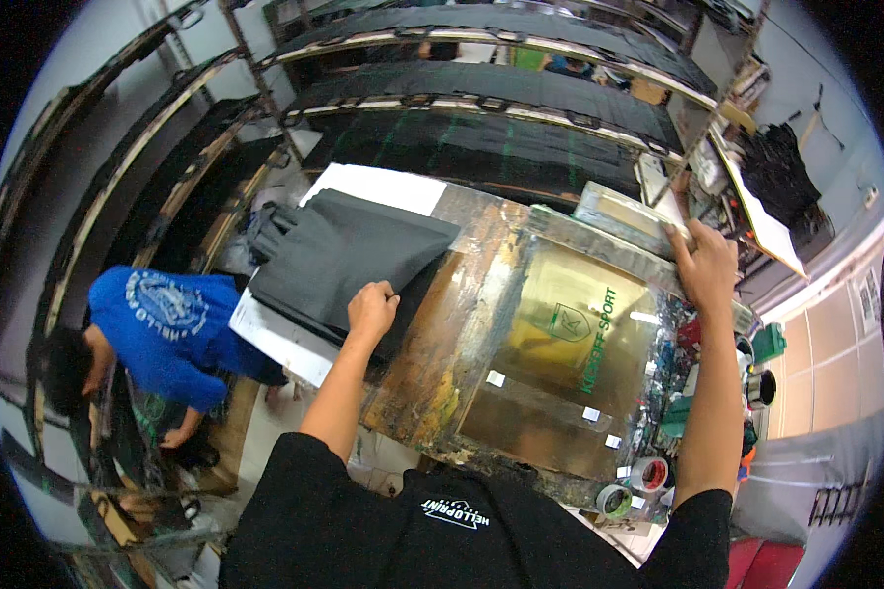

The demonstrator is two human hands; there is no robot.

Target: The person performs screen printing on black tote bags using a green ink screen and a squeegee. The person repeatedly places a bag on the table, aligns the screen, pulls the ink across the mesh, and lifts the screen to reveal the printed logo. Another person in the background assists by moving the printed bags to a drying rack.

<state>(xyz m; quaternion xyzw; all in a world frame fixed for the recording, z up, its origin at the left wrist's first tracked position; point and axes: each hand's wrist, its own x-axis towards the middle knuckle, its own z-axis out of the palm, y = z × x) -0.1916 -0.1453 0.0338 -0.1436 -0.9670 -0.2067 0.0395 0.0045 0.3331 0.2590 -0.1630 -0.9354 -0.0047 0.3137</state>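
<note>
A stack of dark grey fabric pieces (339,245) lies on a white board (373,187) left of the middle. My left hand (373,312) is closed at the stack's near right edge, pinching the dark fabric. To the right lies a printing screen (550,368) with yellowish mesh and a green shield and lettering. My right hand (707,267) is closed over the screen frame's far right corner, its fingertips close to the end of a pale squeegee (624,218). That squeegee rests along the frame's far edge. My right palm hides part of the corner.
Several tiers of racks with black fabric (481,83) rise behind the table and to the left. A person in a blue shirt (172,319) bends at the left rack. Tape rolls (648,474), a metal can (760,389) and other containers crowd the right side.
</note>
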